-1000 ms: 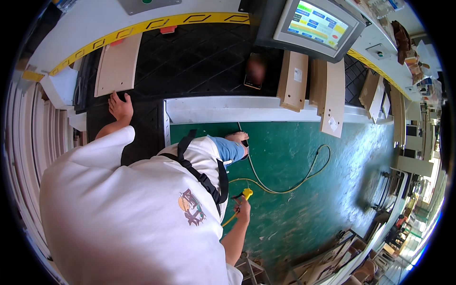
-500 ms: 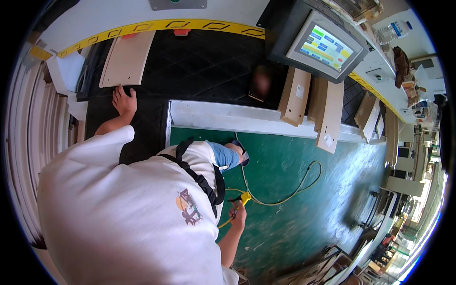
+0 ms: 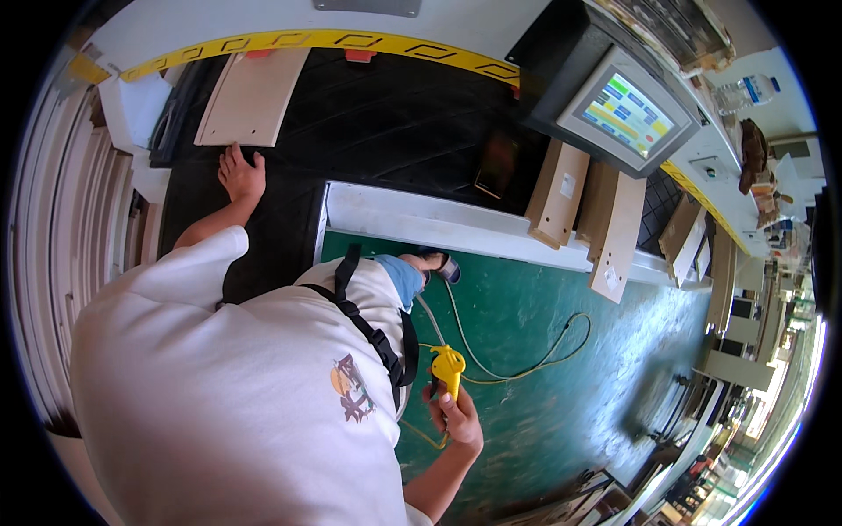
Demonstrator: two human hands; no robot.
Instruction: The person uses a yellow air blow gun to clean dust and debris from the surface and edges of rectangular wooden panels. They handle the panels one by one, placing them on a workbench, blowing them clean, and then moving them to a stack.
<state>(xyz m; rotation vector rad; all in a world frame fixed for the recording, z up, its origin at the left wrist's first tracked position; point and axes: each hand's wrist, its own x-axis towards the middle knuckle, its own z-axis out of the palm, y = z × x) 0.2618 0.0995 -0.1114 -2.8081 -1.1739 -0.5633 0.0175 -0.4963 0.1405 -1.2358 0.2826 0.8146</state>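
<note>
My left hand (image 3: 242,174) is open on the black bed, its fingertips at the near edge of a pale flat panel (image 3: 249,101). Small holes show along that edge, and the panel's far end reaches the yellow strip. Down at the right of my body, my right hand (image 3: 460,415) is wrapped round a yellow air blow gun (image 3: 448,366) with a dark trigger. Its thin hose (image 3: 503,380) loops over the green floor. The gun's tip cannot be made out.
A touchscreen panel (image 3: 628,117) juts over the black machine bed (image 3: 377,123). Several boards (image 3: 619,230) overhang the bed's front edge at the right. A dark phone-like slab (image 3: 497,164) lies on the bed. A plastic bottle (image 3: 744,93) stands at far right; long pale boards (image 3: 66,228) stand stacked at left.
My right hand has raised the air blow gun and moved it slightly right. My left thumb has spread from the fingers, which stay at the panel's edge. The view has shifted a little.
</note>
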